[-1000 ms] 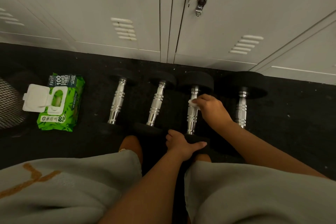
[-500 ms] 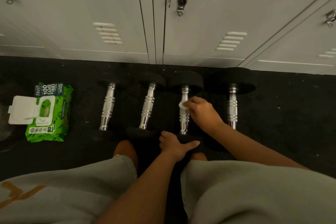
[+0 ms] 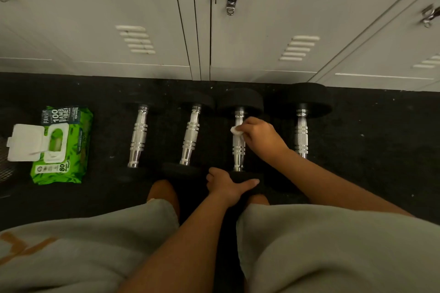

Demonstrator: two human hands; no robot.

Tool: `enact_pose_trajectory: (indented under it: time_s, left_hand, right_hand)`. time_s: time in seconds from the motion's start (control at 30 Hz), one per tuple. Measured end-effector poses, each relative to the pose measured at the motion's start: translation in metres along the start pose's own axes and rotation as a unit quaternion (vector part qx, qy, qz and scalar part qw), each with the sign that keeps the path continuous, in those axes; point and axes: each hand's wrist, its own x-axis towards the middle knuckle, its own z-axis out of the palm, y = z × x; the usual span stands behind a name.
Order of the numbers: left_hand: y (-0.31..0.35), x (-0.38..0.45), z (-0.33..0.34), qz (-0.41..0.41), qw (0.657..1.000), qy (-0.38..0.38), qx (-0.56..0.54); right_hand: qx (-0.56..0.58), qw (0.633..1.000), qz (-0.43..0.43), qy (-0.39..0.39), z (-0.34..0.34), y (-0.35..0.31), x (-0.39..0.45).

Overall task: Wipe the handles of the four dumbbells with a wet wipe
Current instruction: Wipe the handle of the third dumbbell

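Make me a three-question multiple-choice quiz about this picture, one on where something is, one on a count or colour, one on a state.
1. Which dumbbell's handle is the wet wipe on, counting from the wipes pack's side?
A. first
B. third
C. fourth

2. How many dumbbells lie on the floor?
A. three
B. four
C. five

3. The lid of the wipes pack is:
A. flipped open
B. closed
C. torn off

Answers:
1 B: the right hand holds the wipe against the third dumbbell's handle, while the left hand rests on that dumbbell's near end.
2 B: four chrome handles lie side by side in front of the lockers.
3 A: the white lid lies folded back to the side, with the opening showing.
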Motion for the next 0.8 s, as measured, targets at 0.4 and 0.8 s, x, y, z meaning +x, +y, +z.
enact_pose_trajectory:
  time_s: [0.4,0.8]
  left_hand:
    - [0.000,0.000,0.000,0.000,1.000,0.001,0.003]
    - [-0.001,0.000,-0.001,0.003,1.000,-0.001,0.010]
  right_hand:
    - [-0.010,0.999,0.000,-0.033,0.003,-0.004,-0.006]
    - [0.007,0.999,-0.006,-0.035,-0.005,-0.004,-0.007]
